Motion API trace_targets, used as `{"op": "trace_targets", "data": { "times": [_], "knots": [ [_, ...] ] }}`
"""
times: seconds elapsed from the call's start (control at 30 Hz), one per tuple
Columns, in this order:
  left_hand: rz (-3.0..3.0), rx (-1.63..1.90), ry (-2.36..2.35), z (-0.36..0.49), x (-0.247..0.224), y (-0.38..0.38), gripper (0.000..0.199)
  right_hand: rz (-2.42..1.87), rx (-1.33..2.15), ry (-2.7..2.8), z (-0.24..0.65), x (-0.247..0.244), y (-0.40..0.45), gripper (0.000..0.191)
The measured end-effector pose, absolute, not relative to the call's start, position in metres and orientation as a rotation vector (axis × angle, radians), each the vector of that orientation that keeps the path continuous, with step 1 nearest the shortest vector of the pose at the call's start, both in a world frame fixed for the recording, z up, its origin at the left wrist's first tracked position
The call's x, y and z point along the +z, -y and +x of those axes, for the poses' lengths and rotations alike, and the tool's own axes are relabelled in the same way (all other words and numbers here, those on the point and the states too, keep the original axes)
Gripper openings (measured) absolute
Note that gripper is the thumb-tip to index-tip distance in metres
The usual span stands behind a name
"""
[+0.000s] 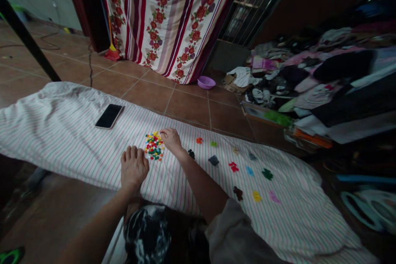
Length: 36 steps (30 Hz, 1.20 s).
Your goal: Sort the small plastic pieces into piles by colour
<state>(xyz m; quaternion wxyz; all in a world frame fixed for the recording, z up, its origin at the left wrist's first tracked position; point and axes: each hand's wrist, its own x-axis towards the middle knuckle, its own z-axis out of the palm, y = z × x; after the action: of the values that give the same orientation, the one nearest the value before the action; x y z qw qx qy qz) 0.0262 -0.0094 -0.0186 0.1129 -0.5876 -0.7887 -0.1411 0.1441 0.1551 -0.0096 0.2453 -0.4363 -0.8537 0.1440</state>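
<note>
On a striped cloth [83, 99], tiny red, yellow, green and white pieces [154, 148] are lying clustered; the right hand [172, 140] is holding curled fingers at their edge, any pinch unclear; the left hand [134, 168] is resting flat nearby, fingers nearly together.

No txt, nos. or brands readable AFAICT, tho light's poor.

Dim interior. Relative to the flowered curtain [163, 20]: paler light on the striped cloth [136, 126] below, deep shadow and glinting metal bars [247, 16] to its right; fine detail soft, outer margins stretched.
</note>
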Motion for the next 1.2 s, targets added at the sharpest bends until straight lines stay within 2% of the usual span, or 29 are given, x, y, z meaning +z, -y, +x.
{"op": "trace_targets", "data": {
  "times": [0.4,0.8,1.2],
  "knots": [
    [-1.722,-0.412,2.318,0.025,-0.018,0.011,0.031,-1.122,0.565,1.958,0.232,-0.001,-0.042,0.024],
    [-1.699,-0.449,2.301,0.025,-0.021,0.012,0.032,-1.489,0.295,1.597,0.362,-0.027,0.006,0.032],
    [-1.706,-0.419,2.304,0.024,-0.021,0.012,0.035,-1.664,0.133,1.578,0.387,-0.060,0.018,0.041]
  ]
}}
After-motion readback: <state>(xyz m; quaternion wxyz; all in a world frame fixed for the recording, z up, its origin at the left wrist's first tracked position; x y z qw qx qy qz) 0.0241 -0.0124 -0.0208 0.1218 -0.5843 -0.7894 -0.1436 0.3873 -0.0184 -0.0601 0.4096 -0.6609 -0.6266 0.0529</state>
